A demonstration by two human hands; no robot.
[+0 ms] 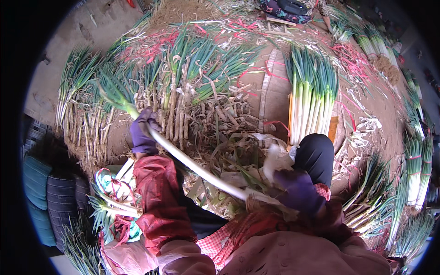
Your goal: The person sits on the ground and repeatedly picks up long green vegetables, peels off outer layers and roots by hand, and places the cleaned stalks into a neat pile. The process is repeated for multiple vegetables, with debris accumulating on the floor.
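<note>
My left hand (142,134), in a purple glove, grips a long green onion (196,166) where the white stem turns green. Its leaves point up and away to the left, and the pale stalk slants down across my lap. Near the stalk's lower end is my right hand (299,190), also gloved in purple and blurred. Whether its fingers close on the stalk or on a loose skin is unclear. A blurred whitish strip (272,161) shows just above it. Brown, ragged matter (252,203) hangs at the stalk near my apron.
Unpeeled green onions (177,113) stand ahead, beside a heap of dry husks (223,120). Clean white-stemmed onions (311,106) lean beyond my knee (314,156). Tied bundles (414,172) line the right. A plastic bag (129,256) lies lower left. Another person's arm (326,22) reaches toward onions at top right.
</note>
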